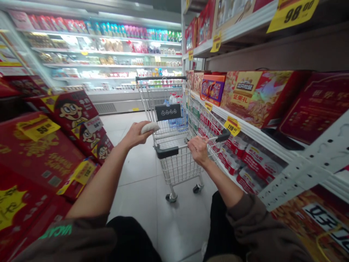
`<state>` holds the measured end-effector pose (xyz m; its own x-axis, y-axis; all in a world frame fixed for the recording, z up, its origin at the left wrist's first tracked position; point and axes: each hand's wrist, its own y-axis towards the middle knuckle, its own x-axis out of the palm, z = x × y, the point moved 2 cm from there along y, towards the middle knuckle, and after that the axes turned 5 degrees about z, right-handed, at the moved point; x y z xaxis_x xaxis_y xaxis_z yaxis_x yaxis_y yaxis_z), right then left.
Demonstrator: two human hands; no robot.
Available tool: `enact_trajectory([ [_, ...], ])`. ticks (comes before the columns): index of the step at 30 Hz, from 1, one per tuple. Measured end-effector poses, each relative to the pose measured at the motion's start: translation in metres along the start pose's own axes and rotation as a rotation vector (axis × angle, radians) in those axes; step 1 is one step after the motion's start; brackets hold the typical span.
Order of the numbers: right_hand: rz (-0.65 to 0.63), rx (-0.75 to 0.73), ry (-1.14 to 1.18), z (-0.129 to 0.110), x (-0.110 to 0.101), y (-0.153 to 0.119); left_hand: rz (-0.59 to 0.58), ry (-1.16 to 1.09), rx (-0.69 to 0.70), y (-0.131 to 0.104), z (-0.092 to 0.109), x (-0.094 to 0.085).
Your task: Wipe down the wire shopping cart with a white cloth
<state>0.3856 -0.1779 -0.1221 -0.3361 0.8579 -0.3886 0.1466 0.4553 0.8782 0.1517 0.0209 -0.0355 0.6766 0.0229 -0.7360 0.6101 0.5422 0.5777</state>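
A metal shopping cart [178, 169] stands in front of me, with black end pieces on its handle. My right hand [198, 150] is wrapped round the cart's handlebar near the middle. To the left of the handle, my left hand [138, 134] is closed on a whitish folded cloth [150, 127], held at about handle height. It looks apart from the cart. A black panel with white icons [168, 111] is fixed inside the cart. Bottles behind it are partly hidden, and I cannot tell whether they are in the cart.
Red gift boxes [35, 145] with yellow price tags are stacked close on my left. Along my right runs a white shelf [253, 133] with boxed nut gifts [251, 96] and wrapped bottle packs [253, 163] below. A lit refrigerated display [109, 65] spans the far end beyond the tiled floor [136, 196].
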Motion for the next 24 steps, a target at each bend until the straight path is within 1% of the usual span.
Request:
enact_trajectory([
  [2, 0.008, -0.007, -0.005, 0.002, -0.001, -0.001, 0.0, 0.01, -0.038, 0.011, -0.001, 0.002],
  [4, 0.006, -0.008, -0.018, 0.004, -0.002, -0.001, -0.066, 0.022, -0.03, 0.017, 0.006, 0.003],
  [6, 0.004, -0.01, -0.029, 0.007, -0.003, -0.001, -0.181, 0.018, 0.012, 0.018, 0.019, 0.004],
  [8, 0.01, -0.015, -0.027, 0.011, -0.005, -0.001, -0.278, -0.005, 0.062, 0.011, 0.037, 0.006],
  [10, 0.013, -0.011, -0.019, 0.015, -0.007, -0.001, -0.309, -0.033, 0.1, 0.002, 0.054, 0.008],
  [13, 0.0, 0.011, -0.02, 0.024, -0.014, -0.002, -0.288, -0.055, 0.117, -0.011, 0.074, 0.014],
  [17, -0.007, 0.01, -0.006, 0.04, -0.028, -0.003, -0.273, -0.064, 0.14, -0.021, 0.091, 0.024],
  [19, -0.021, 0.005, 0.002, 0.046, -0.038, -0.004, -0.239, -0.08, 0.159, -0.027, 0.098, 0.03],
  [21, -0.026, 0.01, -0.016, 0.046, -0.047, -0.004, -0.196, -0.111, 0.168, -0.033, 0.102, 0.035],
  [22, -0.02, 0.014, -0.035, 0.042, -0.051, -0.005, -0.179, -0.13, 0.164, -0.036, 0.101, 0.038],
  [24, 0.006, 0.01, -0.065, 0.027, -0.056, -0.007, -0.151, -0.168, 0.14, -0.035, 0.093, 0.041],
])
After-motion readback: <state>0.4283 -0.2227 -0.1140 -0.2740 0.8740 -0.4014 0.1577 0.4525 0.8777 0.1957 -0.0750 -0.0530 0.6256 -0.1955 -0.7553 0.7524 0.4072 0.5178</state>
